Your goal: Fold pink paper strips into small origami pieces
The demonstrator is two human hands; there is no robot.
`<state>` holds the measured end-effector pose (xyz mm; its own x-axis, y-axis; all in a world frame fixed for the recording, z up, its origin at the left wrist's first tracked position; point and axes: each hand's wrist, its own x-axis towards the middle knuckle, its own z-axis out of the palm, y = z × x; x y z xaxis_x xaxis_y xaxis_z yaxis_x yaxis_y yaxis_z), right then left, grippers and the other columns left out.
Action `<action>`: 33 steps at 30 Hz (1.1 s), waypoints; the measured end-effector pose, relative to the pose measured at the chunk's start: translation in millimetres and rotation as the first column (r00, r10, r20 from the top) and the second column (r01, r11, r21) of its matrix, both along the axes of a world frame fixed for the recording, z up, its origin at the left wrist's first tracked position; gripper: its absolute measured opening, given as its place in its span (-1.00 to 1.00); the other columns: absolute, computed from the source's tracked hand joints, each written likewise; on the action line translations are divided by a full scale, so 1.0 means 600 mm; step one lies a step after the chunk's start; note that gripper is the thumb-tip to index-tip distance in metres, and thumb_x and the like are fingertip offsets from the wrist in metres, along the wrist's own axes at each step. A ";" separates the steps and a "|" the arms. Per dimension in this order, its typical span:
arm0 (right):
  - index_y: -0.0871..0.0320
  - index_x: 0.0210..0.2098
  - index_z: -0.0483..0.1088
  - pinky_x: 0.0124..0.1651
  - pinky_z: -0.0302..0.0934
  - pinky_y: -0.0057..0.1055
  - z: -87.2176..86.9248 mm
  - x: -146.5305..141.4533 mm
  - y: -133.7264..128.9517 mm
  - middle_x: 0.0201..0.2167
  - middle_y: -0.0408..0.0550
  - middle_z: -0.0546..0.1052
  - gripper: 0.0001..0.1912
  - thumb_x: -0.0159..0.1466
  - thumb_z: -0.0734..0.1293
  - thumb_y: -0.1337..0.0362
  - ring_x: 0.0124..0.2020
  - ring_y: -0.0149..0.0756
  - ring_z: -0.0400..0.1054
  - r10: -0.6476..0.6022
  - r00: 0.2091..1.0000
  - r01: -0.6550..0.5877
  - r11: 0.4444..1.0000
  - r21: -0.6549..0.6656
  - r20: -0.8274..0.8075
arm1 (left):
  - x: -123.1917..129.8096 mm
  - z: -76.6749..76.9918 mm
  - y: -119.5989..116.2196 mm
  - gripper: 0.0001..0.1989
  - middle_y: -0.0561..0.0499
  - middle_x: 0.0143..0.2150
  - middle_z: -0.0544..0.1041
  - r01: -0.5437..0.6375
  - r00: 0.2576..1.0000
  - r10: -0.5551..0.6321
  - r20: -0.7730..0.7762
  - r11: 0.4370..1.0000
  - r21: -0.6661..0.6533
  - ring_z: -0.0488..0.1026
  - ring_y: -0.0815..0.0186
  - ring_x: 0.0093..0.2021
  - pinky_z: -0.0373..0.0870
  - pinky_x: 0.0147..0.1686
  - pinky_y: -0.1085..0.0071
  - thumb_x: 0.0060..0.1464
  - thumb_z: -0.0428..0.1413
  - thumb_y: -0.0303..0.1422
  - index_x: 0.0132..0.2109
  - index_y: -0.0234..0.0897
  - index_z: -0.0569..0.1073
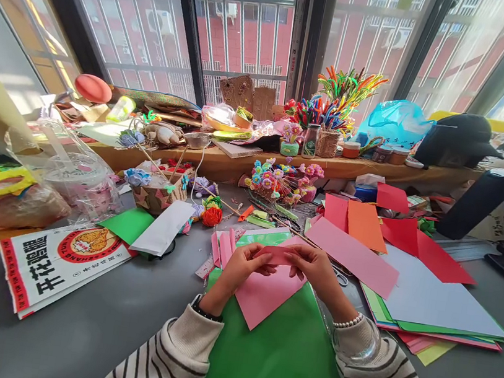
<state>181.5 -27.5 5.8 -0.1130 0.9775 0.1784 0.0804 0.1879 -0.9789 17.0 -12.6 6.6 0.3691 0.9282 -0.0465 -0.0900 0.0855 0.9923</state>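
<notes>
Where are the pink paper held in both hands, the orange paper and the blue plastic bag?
Pink paper (277, 255): head view, middle of its visible face.
Orange paper (366, 226): head view, middle of its upper face.
Blue plastic bag (389, 121): head view, its crumpled side.

I can't see the near end of the smooth green rectangular mat (274, 367); my view's bottom edge cuts it off, along with both black-striped cream knit sleeves (170, 353). Over its far part, the left hand (246, 263) and right hand (311, 265) hide the ends of a small pink paper piece (274, 255). Right of the mat, I can't make out the blades of the silver scissors (341, 280). Beyond it, lettering on the small dark glass bottle (310, 141) is too tiny for me.
</notes>
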 end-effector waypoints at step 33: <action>0.26 -0.40 0.43 -0.67 0.04 -0.57 -0.001 0.004 0.004 -0.77 -0.17 0.34 -0.63 0.13 0.16 0.08 -0.74 -0.52 0.16 0.079 0.995 -0.079 0.997 -0.007 0.052 | 0.002 -0.001 0.001 -0.73 0.00 -0.45 0.47 -0.003 1.000 0.003 0.002 1.000 0.012 0.46 0.29 -0.44 0.40 -0.34 0.36 -0.16 0.11 -0.25 -0.35 -0.40 0.41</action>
